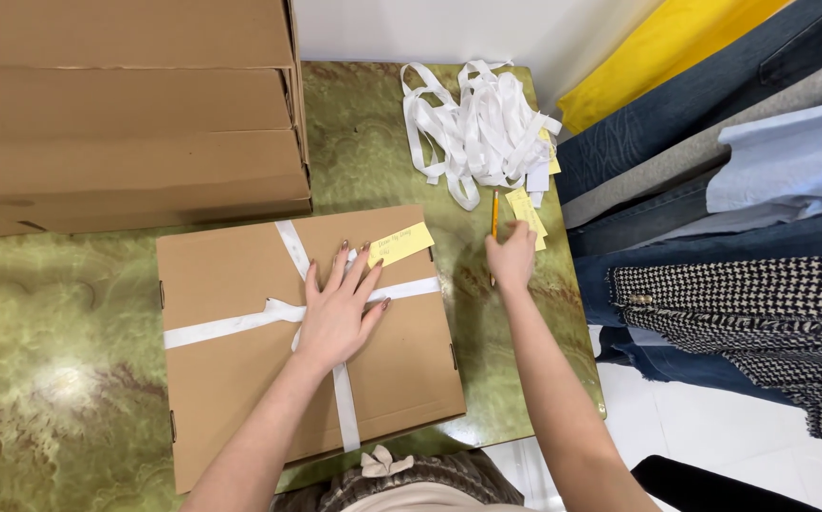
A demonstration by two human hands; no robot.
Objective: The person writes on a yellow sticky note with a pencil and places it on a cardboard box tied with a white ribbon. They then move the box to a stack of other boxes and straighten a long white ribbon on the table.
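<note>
The left hand [338, 308] lay flat, palm down, on the lid of the flat cardboard box [240, 379], fingers spread wide and pointing away from the person, holding nothing but pressing over the spot where the white ribbon [226, 327] crossed itself on the box top. Its forearm ran back from the near edge of the box toward the body, slanting to the left. Just beyond the fingertips of that hand, a yellow paper tag [400, 245] rested on the far right part of the box lid, tilted. The right hand [512, 258] was just off the right side of the box, over the green marbled table [60, 322], its arm stretched forward and nearly straight; the fingers were curled close around a yellow pencil [494, 210], whose tip pointed away from the box's far right corner. Farther out from that corner lay a loose heap of white ribbons [477, 128] with a few more yellow tags [529, 210] at its near edge. Behind the box, on its far left, a stack of larger cardboard boxes [127, 114] stood on the same table. To the right of the box, past the table edge, hung folded garments [714, 209] in denim, grey, yellow and houndstooth.
</note>
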